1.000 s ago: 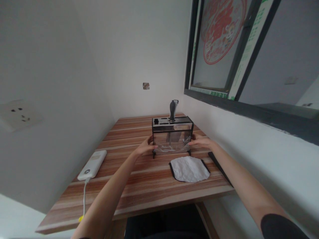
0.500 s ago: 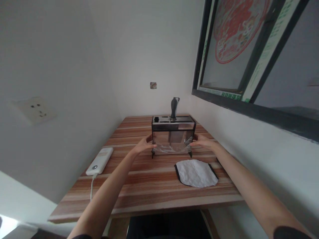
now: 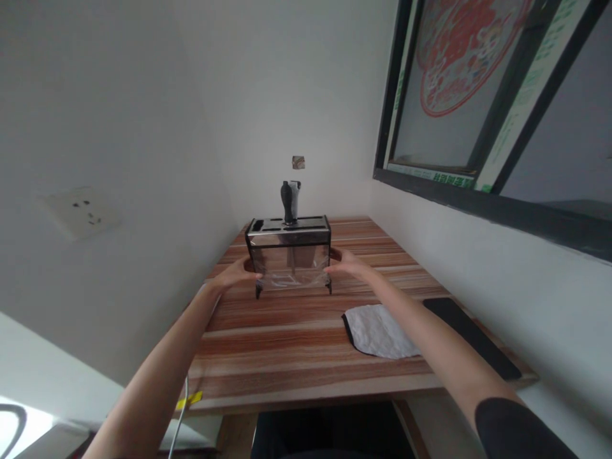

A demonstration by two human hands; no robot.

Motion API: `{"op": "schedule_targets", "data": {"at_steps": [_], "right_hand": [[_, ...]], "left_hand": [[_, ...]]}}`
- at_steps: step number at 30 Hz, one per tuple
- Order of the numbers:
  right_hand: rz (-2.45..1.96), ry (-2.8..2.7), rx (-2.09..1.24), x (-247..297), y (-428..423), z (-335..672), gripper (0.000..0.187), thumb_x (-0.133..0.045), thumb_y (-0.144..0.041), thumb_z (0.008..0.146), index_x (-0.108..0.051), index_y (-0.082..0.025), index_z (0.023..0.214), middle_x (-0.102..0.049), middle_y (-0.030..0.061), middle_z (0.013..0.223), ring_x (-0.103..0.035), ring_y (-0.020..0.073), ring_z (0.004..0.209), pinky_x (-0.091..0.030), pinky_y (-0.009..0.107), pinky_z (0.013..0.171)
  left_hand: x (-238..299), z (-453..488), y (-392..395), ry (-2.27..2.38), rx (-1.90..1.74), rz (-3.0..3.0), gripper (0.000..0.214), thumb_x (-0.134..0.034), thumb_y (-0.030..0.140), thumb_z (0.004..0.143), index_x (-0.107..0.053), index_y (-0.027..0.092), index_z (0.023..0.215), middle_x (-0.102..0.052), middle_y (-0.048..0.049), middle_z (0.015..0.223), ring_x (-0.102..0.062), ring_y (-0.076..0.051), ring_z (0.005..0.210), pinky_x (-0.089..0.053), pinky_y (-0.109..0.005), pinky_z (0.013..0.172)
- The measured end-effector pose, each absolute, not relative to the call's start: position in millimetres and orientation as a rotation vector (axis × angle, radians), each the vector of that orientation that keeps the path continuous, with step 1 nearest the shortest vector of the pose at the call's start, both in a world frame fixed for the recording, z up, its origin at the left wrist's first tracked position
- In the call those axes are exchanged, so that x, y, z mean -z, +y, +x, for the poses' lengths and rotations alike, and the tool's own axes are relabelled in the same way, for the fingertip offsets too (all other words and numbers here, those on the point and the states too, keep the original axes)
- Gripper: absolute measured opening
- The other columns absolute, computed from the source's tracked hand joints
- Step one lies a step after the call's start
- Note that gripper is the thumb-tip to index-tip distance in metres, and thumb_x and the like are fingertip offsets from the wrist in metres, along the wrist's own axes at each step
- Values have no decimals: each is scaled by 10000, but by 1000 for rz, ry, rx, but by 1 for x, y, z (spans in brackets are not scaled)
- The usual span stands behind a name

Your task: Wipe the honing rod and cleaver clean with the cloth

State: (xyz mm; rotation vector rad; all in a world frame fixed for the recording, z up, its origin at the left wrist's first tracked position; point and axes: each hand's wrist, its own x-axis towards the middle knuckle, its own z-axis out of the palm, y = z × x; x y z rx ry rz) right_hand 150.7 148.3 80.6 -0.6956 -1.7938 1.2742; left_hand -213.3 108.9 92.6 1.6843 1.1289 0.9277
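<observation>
A knife holder [image 3: 291,266] with clear sides, a slotted metal top and black feet stands toward the back of the wooden table. Black handles [image 3: 287,203] rise from the slots in its top. My left hand [image 3: 236,273] grips its left side, with the thumb on the front and the fingers hidden behind. On the opposite side my right hand [image 3: 348,263] holds it the same way. Below my right forearm lies a white cloth [image 3: 375,331] with dark edging, partly covered by the arm.
A long flat black object [image 3: 471,335] rests at the table's right edge. Near the front left are a white cable [image 3: 180,408] and a yellow strip [image 3: 190,400]. Walls border the table [image 3: 282,366] at the left, back and right; a dark-framed window [image 3: 444,95] is at upper right.
The knife holder has moved left between my two hands. My right arm now crosses over the cloth, the black object has come into view, and my left arm covers the white power bank.
</observation>
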Motion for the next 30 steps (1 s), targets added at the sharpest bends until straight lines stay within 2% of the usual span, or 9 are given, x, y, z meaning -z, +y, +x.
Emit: {"op": "schedule_targets", "data": {"at_steps": [5,11,17,22,30], "right_hand": [[-648,-1795,-1321,-76,154,118,713,-870,-243,506,-624,-228,1176,-616,68,1281,-516,270,1240,-329,453,1111],[-659,-1793,-1363,-67,157,95,686,-879,-253,476,-648,-218,1121,-642,74,1241,-543,278,1210,-339,472,1103],[-676,-1785,-1385,-62,160,88,743,-886,-259,465,-623,-217,1158,-589,82,1317,-497,280,1261,-327,471,1113],[-674,-1785,-1399,-63,161,87,783,-883,-272,478,-595,-212,1205,-564,90,1346,-478,285,1280,-328,477,1111],[-688,-1781,-1405,-60,171,82,778,-892,-210,427,-629,-214,1160,-580,88,1327,-485,280,1273,-299,462,1131]], "left_hand": [[-96,-244,103,1189,-899,1666,705,-852,389,544,-599,130,1148,-699,-125,1108,-593,-318,1122,-419,-458,1017],[-93,-266,100,1182,-855,1659,620,-842,385,564,-632,153,1100,-717,-117,1061,-597,-320,1112,-408,-459,1023],[-91,-269,101,1148,-873,1637,637,-843,382,550,-631,173,1113,-698,-109,1125,-587,-301,1142,-401,-426,1043],[-90,-270,104,1148,-877,1614,649,-845,383,552,-629,165,1125,-706,-116,1105,-586,-304,1149,-405,-443,1041],[-81,-276,107,1123,-858,1589,675,-857,349,559,-611,166,1160,-693,-127,1144,-602,-294,1128,-383,-435,1068]]}}
